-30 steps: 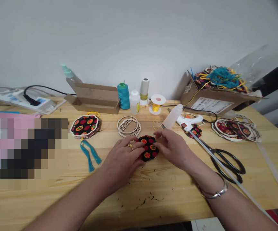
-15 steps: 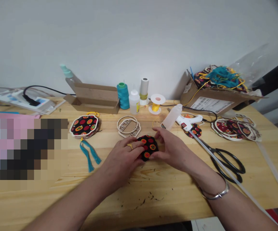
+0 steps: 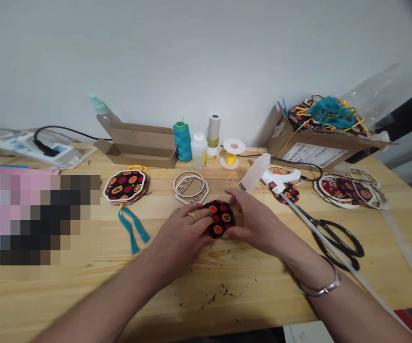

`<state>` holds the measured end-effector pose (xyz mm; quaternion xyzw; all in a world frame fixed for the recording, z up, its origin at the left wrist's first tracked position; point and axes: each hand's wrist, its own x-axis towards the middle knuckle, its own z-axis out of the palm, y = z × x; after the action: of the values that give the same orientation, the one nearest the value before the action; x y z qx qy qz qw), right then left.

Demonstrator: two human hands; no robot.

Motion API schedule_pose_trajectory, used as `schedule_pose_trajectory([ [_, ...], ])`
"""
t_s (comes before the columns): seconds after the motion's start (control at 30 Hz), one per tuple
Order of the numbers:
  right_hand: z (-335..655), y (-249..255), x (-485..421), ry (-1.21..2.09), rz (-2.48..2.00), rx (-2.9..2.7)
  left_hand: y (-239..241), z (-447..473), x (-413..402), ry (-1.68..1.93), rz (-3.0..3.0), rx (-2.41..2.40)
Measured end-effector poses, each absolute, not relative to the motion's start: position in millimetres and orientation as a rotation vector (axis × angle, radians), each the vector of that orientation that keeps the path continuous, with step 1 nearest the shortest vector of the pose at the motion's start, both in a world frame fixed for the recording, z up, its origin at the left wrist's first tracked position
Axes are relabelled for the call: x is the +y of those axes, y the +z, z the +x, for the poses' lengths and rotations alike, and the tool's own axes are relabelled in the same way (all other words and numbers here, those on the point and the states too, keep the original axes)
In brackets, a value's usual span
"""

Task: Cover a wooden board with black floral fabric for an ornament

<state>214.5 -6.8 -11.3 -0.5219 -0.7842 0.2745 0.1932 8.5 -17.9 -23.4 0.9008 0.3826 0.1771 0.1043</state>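
Observation:
A small black fabric-covered piece (image 3: 220,217) with red and yellow flowers lies flat on the wooden table (image 3: 206,295). My left hand (image 3: 182,236), wearing a gold ring, presses down on its left side with fingers laid over it. From the right, my right hand (image 3: 254,220) pinches the piece's edge between thumb and fingers. A silver bangle sits on my right wrist. Just behind the piece lie round wooden lattice frames (image 3: 190,186).
A stack of finished fabric pieces (image 3: 126,186) with a teal tassel (image 3: 133,228) lies to the left. A white glue gun (image 3: 280,179), a glue bottle (image 3: 256,172), black scissors (image 3: 330,236), thread spools (image 3: 183,141), more fabric pieces (image 3: 348,190) and two cardboard boxes (image 3: 137,143) surround the hands.
My right hand has closed in over the right edge of the fabric piece, and its thumb now pinches it. My left hand has stayed pressing on the piece.

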Motion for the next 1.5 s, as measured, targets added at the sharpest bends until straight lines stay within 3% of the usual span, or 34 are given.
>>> schedule_pose_trajectory([
  [0.5, 213, -8, -9, 0.670, -1.376, -2.231, -19, 7, -19, 0.643, 2.606, 1.134],
  [0.63, 210, -5, -9, 0.616, -1.202, -2.259, -17, 7, -18, 0.838, 2.470, 1.484],
  [0.8, 209, -6, -9, 0.627, -1.161, -2.309, -15, 7, -19, 0.672, 2.235, 1.796],
  [1.5, 209, -9, -11, 0.539, -1.433, -2.307, -12, 7, -20, 0.664, 1.793, 1.550],
])
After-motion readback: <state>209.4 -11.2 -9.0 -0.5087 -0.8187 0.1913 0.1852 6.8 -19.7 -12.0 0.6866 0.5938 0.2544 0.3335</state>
